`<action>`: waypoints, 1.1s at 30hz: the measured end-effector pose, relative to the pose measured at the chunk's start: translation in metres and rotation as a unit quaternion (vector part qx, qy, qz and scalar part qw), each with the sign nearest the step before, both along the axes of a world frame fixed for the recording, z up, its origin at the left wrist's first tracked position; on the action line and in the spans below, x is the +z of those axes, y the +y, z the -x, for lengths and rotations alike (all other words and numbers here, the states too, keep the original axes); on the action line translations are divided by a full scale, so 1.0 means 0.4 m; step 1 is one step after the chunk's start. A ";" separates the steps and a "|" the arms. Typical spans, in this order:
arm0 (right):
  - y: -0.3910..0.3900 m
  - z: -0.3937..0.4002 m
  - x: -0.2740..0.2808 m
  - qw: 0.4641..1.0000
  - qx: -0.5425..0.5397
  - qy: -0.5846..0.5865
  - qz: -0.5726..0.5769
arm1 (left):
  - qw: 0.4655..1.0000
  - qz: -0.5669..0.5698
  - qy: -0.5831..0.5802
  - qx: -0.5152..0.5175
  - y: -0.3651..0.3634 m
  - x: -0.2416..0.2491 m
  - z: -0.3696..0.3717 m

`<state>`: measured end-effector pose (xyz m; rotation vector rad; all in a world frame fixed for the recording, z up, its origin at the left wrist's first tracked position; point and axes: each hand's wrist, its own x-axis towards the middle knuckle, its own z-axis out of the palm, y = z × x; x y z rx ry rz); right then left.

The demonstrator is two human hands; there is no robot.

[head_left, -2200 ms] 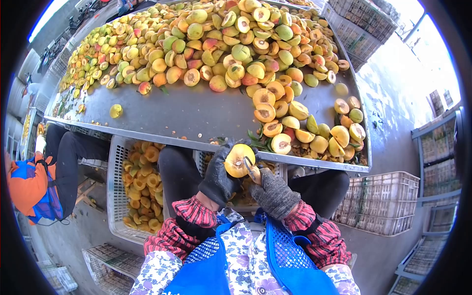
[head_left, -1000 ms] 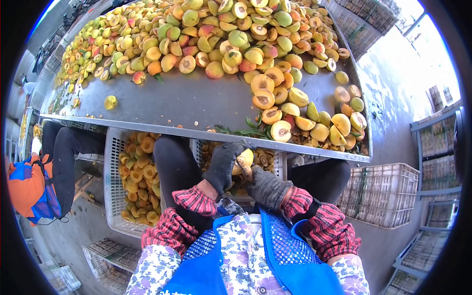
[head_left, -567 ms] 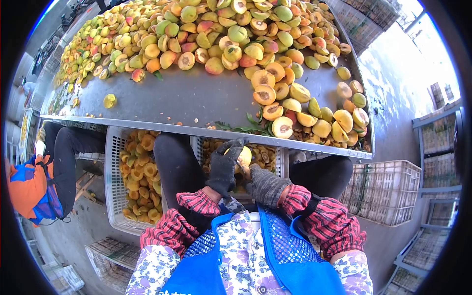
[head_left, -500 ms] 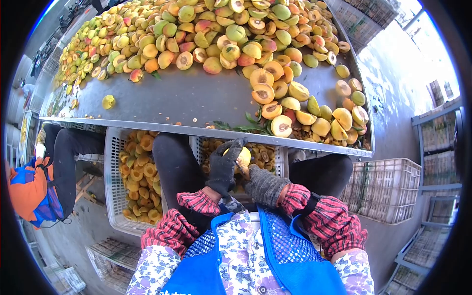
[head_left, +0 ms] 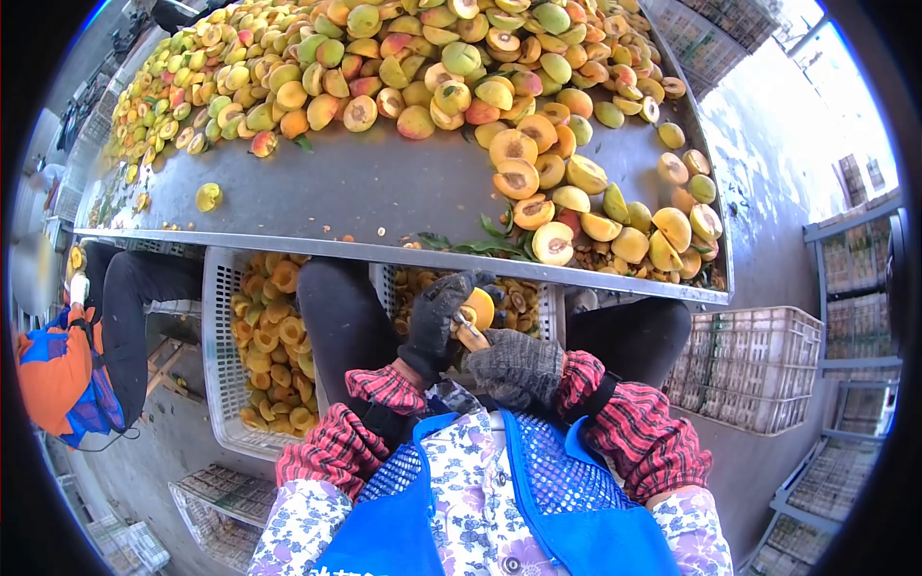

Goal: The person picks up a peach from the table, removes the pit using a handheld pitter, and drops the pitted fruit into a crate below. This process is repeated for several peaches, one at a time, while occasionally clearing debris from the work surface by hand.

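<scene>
My left hand point(head_left: 437, 322), in a black glove, is closed around a yellow peach half point(head_left: 481, 305), its fingers curled over the far side. Against the near side of the fruit, my right hand point(head_left: 519, 369) in a grey knitted glove grips a small tool with a light wooden-looking handle point(head_left: 470, 336). The working end of that tool is hidden by the fruit and glove. Below both hands, between my knees, a white crate point(head_left: 384, 288) holds halved peaches, partly covered by my hands.
A metal table point(head_left: 336, 192) carries a big heap of halved peaches point(head_left: 461, 62), with leaves near its raised edge. Another crate point(head_left: 219, 374) of halves stands left of my leg. Stacked crates point(head_left: 744, 370) are at right. A person in orange and blue point(head_left: 62, 374) sits at far left.
My right hand has turned and shifted slightly left, closer under the peach half. The fruit is tilted differently, showing more of its orange surface. The tool handle is now more visible.
</scene>
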<state>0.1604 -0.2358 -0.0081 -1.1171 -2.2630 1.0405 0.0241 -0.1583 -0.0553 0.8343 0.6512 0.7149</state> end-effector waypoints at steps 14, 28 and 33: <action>-0.097 -0.055 -0.186 0.904 -0.277 -0.129 0.299 | 0.925 -0.241 0.247 0.159 0.045 0.206 0.129; -0.033 -0.017 -0.205 0.891 -0.200 -0.181 0.366 | 0.861 -0.353 0.337 0.146 0.451 0.155 0.215; -0.087 -0.046 -0.371 0.915 -0.195 -0.124 0.331 | 0.717 -0.516 0.462 0.081 0.622 0.103 -0.097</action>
